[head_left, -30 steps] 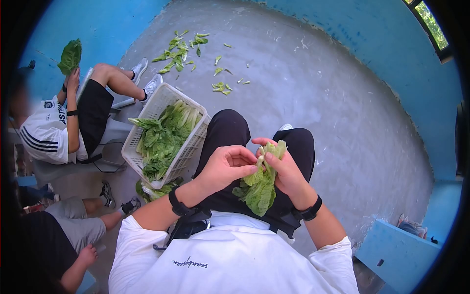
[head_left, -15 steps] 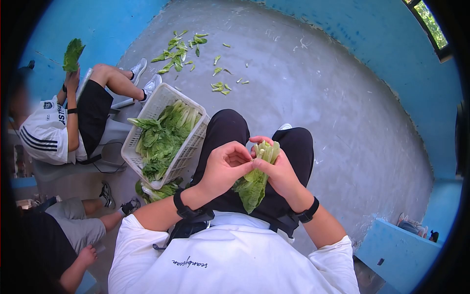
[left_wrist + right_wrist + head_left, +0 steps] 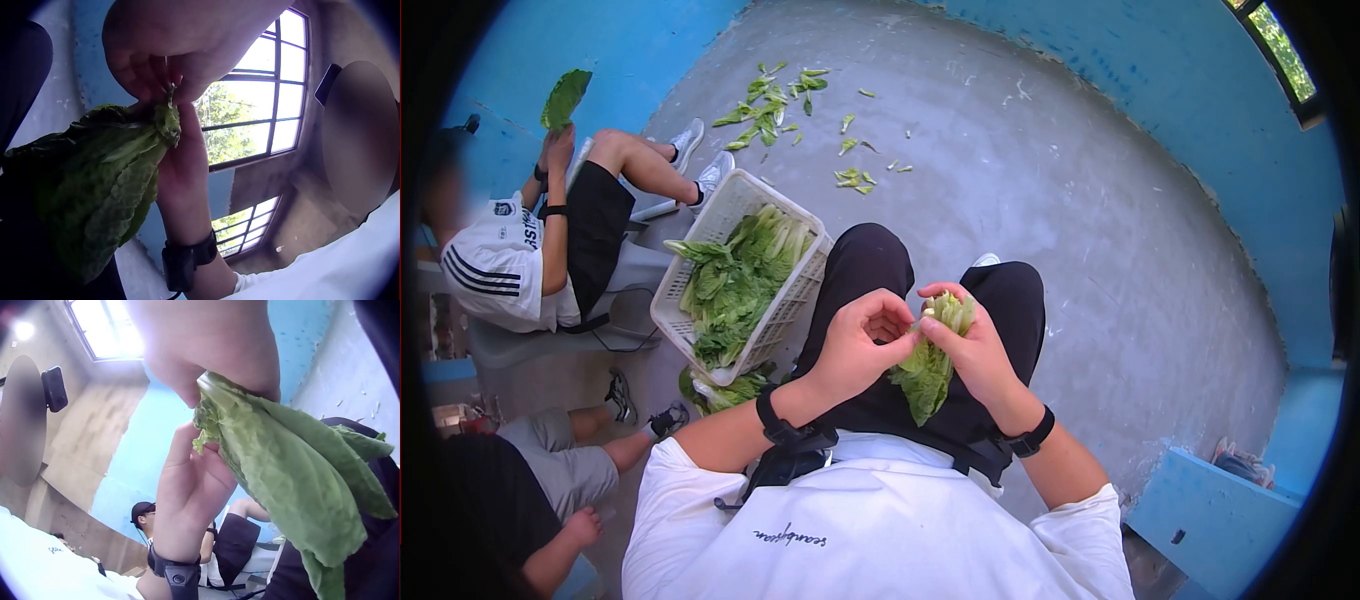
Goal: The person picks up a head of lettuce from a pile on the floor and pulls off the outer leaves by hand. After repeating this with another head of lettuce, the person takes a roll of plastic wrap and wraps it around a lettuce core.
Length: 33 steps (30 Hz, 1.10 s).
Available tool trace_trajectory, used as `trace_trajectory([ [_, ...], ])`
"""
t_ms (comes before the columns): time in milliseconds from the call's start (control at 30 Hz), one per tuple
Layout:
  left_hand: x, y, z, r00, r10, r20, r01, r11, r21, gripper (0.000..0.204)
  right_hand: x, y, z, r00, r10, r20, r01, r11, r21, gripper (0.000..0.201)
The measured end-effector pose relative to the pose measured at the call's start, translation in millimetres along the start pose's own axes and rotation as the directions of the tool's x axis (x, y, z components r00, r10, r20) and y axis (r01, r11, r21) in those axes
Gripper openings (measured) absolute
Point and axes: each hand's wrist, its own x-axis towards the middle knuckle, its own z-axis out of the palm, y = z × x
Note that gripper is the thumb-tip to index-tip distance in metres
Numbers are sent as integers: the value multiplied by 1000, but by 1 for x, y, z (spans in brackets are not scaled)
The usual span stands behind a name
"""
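A bunch of leafy greens hangs over the lap, pale stems upward and leaf tips toward the body. The right hand grips it near the stems, fingers curled round. Thumb and forefinger of the left hand meet at the stem side. In the left wrist view, the left hand pinches a thin bit at the base of the greens, beside the right hand. The right wrist view has the greens under the right hand, with the left hand at their base.
A white crate of greens stands left of the knees, more greens beside it. Leaf scraps lie on the grey floor. Two people sit at the left, one holding a leaf. A blue ledge is at lower right.
The bunch has turned and looks narrower, its lower tip slightly higher. The left fingertips have shifted from a leaf to the stem side. The neighbour's leaf has moved right and up.
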Motion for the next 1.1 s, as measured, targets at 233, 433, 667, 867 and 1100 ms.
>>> trace_trajectory([
  [233, 3, -8, -2, 998, -46, 33, 48, 997, -68, 25, 1, 1, 1, 1000, -4, -3, 4, 1000, 17, 30],
  [433, 1, -6, -4, 998, -61, 36, 64, 994, -83, 21, 1, 3, 2, 1000, -8, -3, 8, 1000, -17, 29],
  [667, 3, -6, -6, 996, -79, 38, 84, 985, -149, 21, 2, 3, 1, 1000, 2, -7, -2, 1000, 10, 28],
  [867, 2, -10, -17, 976, -156, 151, 199, 924, -328, 16, 2, 3, -1, 1000, 15, -16, -16, 1000, -12, 27],
  [1100, 4, -9, -26, 934, -293, 203, 354, 830, -431, 14, 1, 1, 2, 998, 40, -39, -42, 998, -42, 25],
])
